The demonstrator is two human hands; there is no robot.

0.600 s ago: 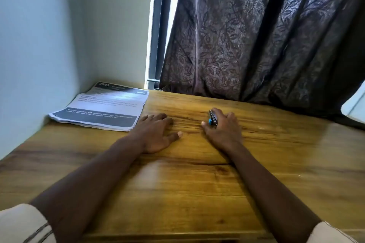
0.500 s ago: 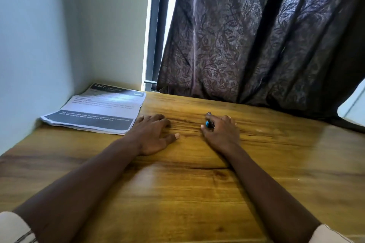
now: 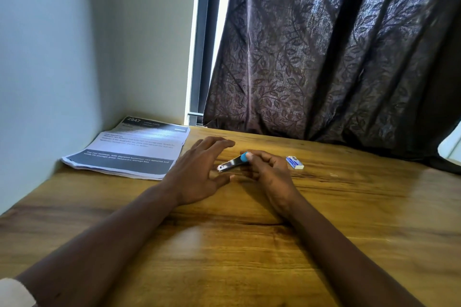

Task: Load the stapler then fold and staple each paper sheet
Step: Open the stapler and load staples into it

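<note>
A small metal stapler (image 3: pixel 233 162) with a blue rear end is lifted just off the wooden table (image 3: pixel 349 232); my right hand (image 3: pixel 269 172) is shut on its blue end, and its metal nose points left and down. My left hand (image 3: pixel 199 169) lies beside it with fingers spread, close to the stapler's nose, holding nothing. A small blue and white staple box (image 3: pixel 294 162) rests on the table just right of my right hand. A stack of printed paper sheets (image 3: pixel 129 149) lies at the back left corner, against the wall.
A dark patterned curtain (image 3: pixel 336 57) hangs along the table's far edge. A pale wall (image 3: pixel 50 70) bounds the table on the left. A white object (image 3: pixel 451 144) shows at the far right edge.
My right hand has lifted the stapler and swung its metal nose out to the left. The staple box, earlier hidden by that hand, now shows. My left hand has shifted slightly towards the stapler.
</note>
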